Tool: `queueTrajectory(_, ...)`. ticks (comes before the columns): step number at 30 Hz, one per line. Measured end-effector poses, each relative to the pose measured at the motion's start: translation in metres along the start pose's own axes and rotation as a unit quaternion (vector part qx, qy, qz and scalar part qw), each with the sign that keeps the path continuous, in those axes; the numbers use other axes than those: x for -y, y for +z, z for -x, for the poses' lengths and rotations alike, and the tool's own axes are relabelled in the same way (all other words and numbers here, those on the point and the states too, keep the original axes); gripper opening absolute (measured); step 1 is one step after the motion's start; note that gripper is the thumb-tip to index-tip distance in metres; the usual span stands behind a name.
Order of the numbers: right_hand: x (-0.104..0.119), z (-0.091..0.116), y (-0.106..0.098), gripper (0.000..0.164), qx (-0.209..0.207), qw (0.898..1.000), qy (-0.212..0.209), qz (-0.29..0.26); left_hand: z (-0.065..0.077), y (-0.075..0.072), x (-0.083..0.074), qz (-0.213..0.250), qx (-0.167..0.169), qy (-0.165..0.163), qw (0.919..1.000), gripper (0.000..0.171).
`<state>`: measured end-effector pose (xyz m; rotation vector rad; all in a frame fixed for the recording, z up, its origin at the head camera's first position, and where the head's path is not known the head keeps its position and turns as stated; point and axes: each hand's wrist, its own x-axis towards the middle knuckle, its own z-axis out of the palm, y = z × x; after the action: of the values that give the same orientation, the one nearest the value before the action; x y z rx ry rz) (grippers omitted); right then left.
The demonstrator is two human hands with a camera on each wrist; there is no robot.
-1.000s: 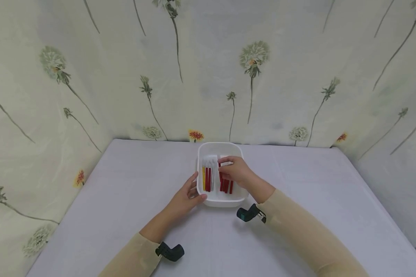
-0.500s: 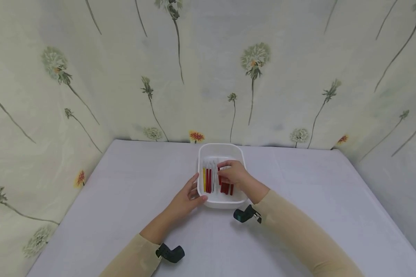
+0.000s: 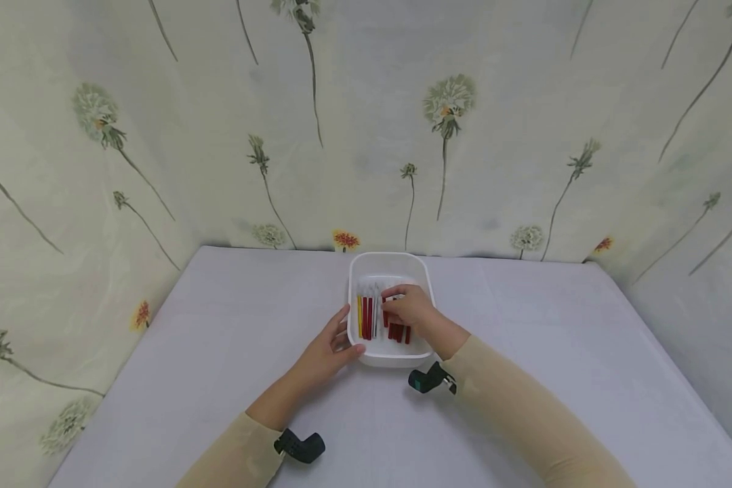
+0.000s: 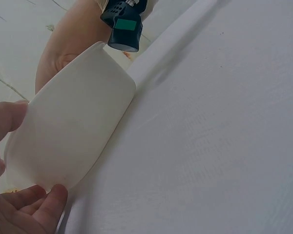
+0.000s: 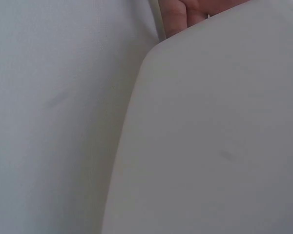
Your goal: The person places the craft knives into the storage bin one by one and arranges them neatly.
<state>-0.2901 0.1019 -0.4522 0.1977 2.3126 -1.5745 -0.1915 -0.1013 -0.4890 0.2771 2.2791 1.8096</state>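
A white plastic tub (image 3: 388, 359) holds several slim pen-like sticks with coloured lower parts and pale or clear tops. In its left half lie a yellow stick (image 3: 360, 317), red sticks (image 3: 367, 318) and a white one (image 3: 375, 322), side by side. More red sticks (image 3: 398, 333) lie in the right half, partly under my right hand (image 3: 413, 309). That hand reaches over the right rim and pinches one slim red stick (image 3: 385, 318) by its upper part. My left hand (image 3: 323, 352) grips the tub's left front corner, thumb at the near rim, fingers along the side wall (image 4: 71, 117).
The tub stands near the back edge of a table with a white cloth (image 3: 268, 298). Behind and beside the table hangs a dandelion-print curtain (image 3: 366, 135). Dark cameras (image 3: 300, 446) are strapped to both wrists.
My right hand and forearm have shifted slightly left and toward me, with the pinched red stick close beside the left group. The left hand has stayed on the tub.
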Motion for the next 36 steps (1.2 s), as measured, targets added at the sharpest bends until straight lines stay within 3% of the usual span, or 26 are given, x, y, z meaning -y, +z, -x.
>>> queueTrajectory(24,-0.003,-0.0042,0.0044,0.028,-0.019,1.0,-0.005,0.01,-0.0013,0.0002,0.0013,-0.004,0.002,0.005,1.0,0.086)
queueTrajectory(36,-0.0031,-0.0025,0.005,0.027,-0.025,1.0,-0.008,-0.014,-0.0011,0.001,0.0005,-0.008,-0.004,0.008,0.9999,0.085)
